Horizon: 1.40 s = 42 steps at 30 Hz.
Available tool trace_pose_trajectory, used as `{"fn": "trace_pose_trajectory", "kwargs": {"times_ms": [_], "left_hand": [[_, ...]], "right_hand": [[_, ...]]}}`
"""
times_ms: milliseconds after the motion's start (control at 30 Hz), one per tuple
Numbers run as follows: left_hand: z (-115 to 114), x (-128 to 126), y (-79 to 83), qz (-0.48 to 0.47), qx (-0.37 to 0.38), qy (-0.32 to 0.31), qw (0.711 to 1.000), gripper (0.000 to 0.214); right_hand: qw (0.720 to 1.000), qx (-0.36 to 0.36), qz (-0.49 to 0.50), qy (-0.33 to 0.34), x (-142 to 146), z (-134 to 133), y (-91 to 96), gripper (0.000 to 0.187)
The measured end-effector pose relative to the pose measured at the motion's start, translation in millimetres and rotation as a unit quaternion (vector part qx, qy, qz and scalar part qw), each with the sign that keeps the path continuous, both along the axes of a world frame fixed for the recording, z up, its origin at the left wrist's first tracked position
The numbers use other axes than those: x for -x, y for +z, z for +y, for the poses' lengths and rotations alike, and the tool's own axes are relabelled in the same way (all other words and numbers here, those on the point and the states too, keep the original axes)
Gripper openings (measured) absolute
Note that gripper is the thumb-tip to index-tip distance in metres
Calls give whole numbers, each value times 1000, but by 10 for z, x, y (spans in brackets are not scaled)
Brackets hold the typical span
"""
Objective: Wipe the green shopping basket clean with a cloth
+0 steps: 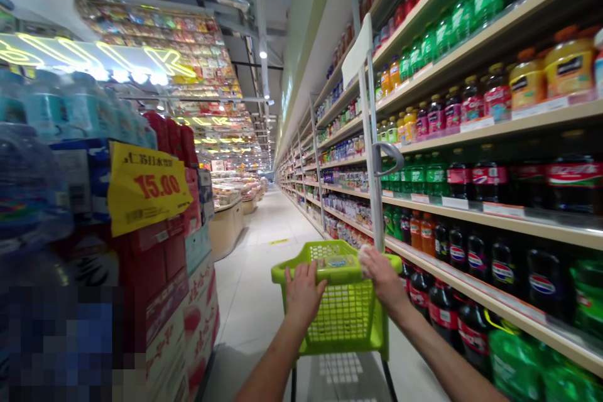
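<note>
A lime-green shopping cart with a mesh basket stands in front of me in a supermarket aisle. My left hand is closed over the left part of the cart's handle bar. My right hand grips the right end of the same bar, and a small whitish thing shows at its fingers that I cannot make out. The basket's inside is mostly hidden by the handle.
Long shelves of soft-drink bottles run along the right. A grey upright post stands beside the cart. On the left are stacked red cartons and water bottles with a yellow price sign. Pale tiled floor stretches ahead.
</note>
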State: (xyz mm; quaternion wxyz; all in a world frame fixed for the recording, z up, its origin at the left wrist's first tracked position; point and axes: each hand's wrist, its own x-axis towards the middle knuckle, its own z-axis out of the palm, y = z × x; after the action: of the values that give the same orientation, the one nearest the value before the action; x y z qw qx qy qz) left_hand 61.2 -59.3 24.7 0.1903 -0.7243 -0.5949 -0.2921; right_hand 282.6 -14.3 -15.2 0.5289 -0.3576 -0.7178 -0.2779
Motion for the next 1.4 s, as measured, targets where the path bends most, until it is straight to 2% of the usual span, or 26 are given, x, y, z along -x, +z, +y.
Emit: {"fn": "trace_pose_trajectory", "kwargs": {"times_ms": [67,133,200,300,367,433,533,600,667,767,833,900,1000,1100,1233,1333,1400], "left_hand": [[5,24,-17,-3,-2,1,1000,40],[8,32,-26,-3,-2,4,1000,40],[9,30,-25,-1,1,8,1000,41],[9,34,-14,5,8,8,1000,42],[10,55,-9,6,12,4,1000,43],[9,85,-9,4,17,-1,1000,44],[-6,115,-14,-4,22,-10,1000,45],[-24,109,-20,-13,22,-14,1000,46],[-41,92,-26,-19,26,-15,999,48],[-48,108,-17,-20,41,-21,999,51],[-43,191,15,-9,60,-42,997,53],[-36,334,73,-4,85,-47,995,56],[-18,577,176,-14,116,-3,993,52],[4,708,242,-10,133,17,991,46],[-39,604,213,-8,131,30,991,47],[-133,365,142,-5,108,27,994,44],[-199,168,116,3,95,-4,995,40]], "right_hand": [[998,5,42,-49,-351,36,-26,30],[995,1,71,-72,-445,47,-33,31],[997,-1,58,-46,-234,24,-17,30],[999,10,-15,40,257,-30,36,30],[997,16,-37,64,341,-34,62,33],[999,22,-14,40,132,-9,64,32],[998,28,46,-35,-345,39,39,31],[996,27,58,-59,-429,51,20,32],[999,27,29,-33,-248,36,2,32],[997,30,-49,50,136,-24,-4,30],[995,29,-71,71,182,-35,7,29],[997,25,-59,47,31,-9,14,30],[999,21,-23,-8,-236,23,-10,33],[999,18,-20,-18,-255,22,-72,32],[999,24,-42,3,-280,152,-127,32],[998,50,-27,3,-496,359,-91,33],[998,63,2,-3,-569,446,-20,32]]}}
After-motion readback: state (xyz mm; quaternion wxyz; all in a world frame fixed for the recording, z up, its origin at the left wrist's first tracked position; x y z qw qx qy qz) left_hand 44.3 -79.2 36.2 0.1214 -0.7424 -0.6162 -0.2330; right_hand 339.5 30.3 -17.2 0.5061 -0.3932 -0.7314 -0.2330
